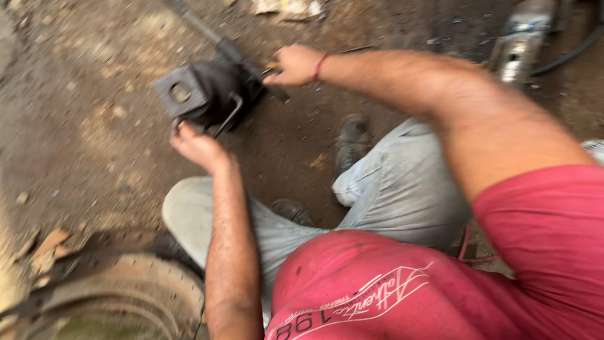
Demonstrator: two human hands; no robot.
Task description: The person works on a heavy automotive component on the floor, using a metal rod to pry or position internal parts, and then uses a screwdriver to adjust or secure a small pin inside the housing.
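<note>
Left hand: resting at the lower edge of the dark metal block, fingers curled toward the bent steel rod that hooks off the block's underside; blur hides whether the fingers close fully round it, so I cannot tell how tight the grip is.
Right hand: closed on the long metal bar where it meets the top of the block; a red thread sits on the wrist.
Metal block: a greasy black casting with a square face and a round hole in it, lying on the dirt floor just ahead of the knees, between the two hands.
Metal bar: runs from the right hand up and away to the top edge of the view, passing over the block.
Legs: grey trousers folded in a squat, a worn dark shoe planted right of the block, another shoe tucked lower between the knees.
In the way: the right forearm crosses the upper right of the view and covers the ground behind it; the red shirt fills the lower right.
Lower left: a rusty round drum with ringed grooves, well apart from the block.
Upper right: a silvery cylindrical part and a black hose beside it, blurred.
Top edge: a pale scrap on the floor.
</note>
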